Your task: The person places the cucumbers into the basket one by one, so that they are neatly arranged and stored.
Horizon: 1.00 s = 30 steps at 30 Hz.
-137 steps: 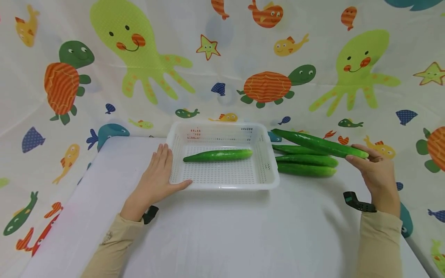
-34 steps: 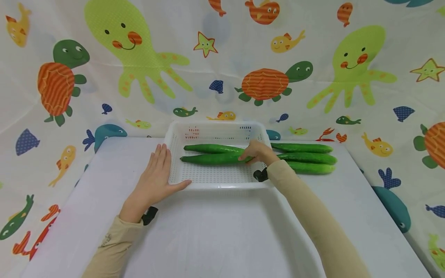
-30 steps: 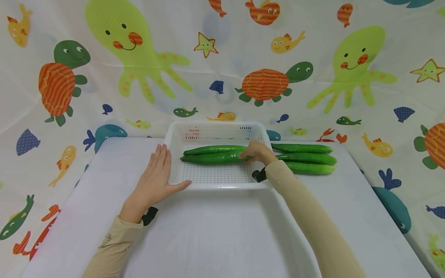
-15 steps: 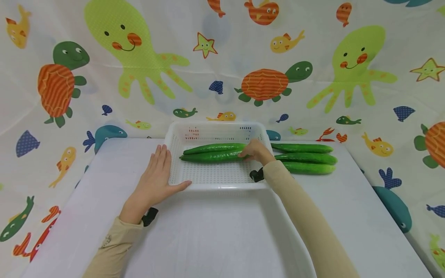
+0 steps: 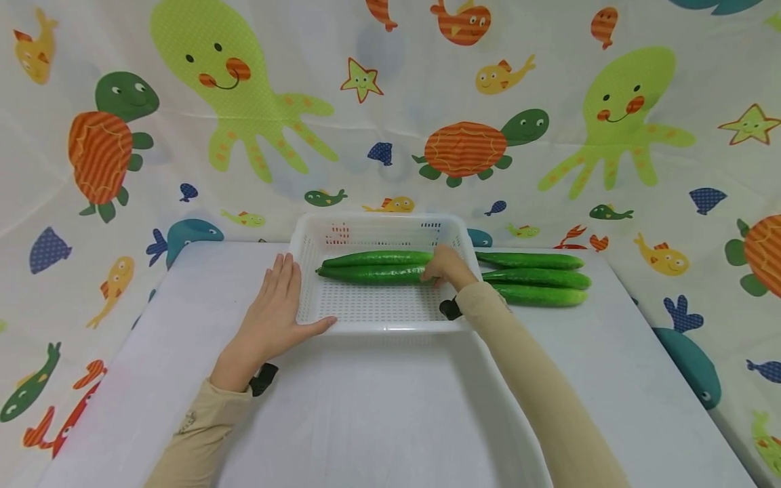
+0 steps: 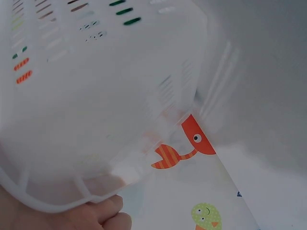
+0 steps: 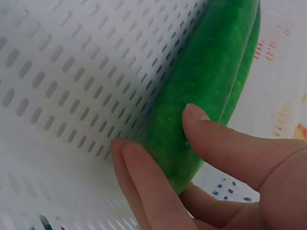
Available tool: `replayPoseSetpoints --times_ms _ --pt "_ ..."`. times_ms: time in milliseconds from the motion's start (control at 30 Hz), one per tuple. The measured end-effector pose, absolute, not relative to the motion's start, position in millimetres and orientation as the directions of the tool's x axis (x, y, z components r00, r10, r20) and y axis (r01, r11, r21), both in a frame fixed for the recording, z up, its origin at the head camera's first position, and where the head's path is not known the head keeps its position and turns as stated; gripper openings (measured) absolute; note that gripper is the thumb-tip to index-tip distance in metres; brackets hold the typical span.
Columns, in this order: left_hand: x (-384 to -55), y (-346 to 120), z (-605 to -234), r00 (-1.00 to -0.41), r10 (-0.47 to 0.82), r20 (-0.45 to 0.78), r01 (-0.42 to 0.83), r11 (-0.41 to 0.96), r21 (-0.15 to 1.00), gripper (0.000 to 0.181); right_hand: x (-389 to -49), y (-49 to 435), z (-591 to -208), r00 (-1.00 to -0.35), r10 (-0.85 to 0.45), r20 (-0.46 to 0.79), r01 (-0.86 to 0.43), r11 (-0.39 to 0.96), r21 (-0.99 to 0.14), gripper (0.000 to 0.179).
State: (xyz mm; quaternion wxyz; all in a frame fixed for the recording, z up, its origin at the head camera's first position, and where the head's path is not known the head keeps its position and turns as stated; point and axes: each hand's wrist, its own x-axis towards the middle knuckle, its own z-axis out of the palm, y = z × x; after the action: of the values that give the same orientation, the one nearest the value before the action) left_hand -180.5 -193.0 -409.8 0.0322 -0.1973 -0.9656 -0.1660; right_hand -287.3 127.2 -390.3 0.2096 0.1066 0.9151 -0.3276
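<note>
A white perforated plastic basket (image 5: pixel 384 327) stands on the table with two long green cucumbers lying side by side in it. My right hand (image 5: pixel 450 268) reaches over the basket's right side and holds the right end of the front cucumber (image 5: pixel 372 274). In the right wrist view the thumb (image 7: pixel 216 139) lies on top of that cucumber and the other fingers wrap its tip. The rear cucumber (image 5: pixel 378 257) lies right behind it. My left hand (image 5: pixel 268 312) rests with straight fingers along the basket's left rim, its thumb over the front left corner.
Three more cucumbers (image 5: pixel 537 277) lie on the white table (image 5: pixel 378 407) just right of the basket, their left ends close to its wall. Behind the table hangs a white curtain (image 5: pixel 390 88) printed with sea animals.
The right hand has brought a second cucumber from the right pile into the basket. Over the last second, the two cucumbers have shifted slightly back and now lie parallel. The left hand stays put.
</note>
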Motion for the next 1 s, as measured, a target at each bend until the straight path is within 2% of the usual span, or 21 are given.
replayPoseSetpoints --times_ms 133,333,600,833,1000 --pt "-180.6 -193.3 -409.9 -0.918 0.375 0.130 0.397 0.866 0.305 0.125 -290.0 127.3 -390.8 -0.893 0.075 -0.443 0.335 0.769 -0.544 0.055" --pt "-180.8 -193.2 -409.7 -0.919 0.374 0.121 0.393 0.866 0.309 0.125 -292.3 128.1 -389.8 -0.888 0.072 -0.454 0.342 0.763 -0.548 0.058" --pt "-180.4 -193.0 -408.1 -0.920 0.373 0.120 0.392 0.867 0.309 0.124 -287.7 136.7 -365.6 -0.897 0.004 -0.442 0.301 0.737 -0.605 0.052" --pt "-180.4 -193.1 -409.3 -0.919 0.374 0.124 0.394 0.867 0.305 0.124 -276.9 158.4 -339.7 -0.924 -0.127 -0.361 0.241 0.539 -0.807 0.056" --pt "-180.2 -192.8 -409.8 -0.918 0.375 0.126 0.396 0.866 0.305 0.124 -266.4 180.7 -331.9 -0.962 -0.216 -0.164 0.065 0.407 -0.911 0.049"
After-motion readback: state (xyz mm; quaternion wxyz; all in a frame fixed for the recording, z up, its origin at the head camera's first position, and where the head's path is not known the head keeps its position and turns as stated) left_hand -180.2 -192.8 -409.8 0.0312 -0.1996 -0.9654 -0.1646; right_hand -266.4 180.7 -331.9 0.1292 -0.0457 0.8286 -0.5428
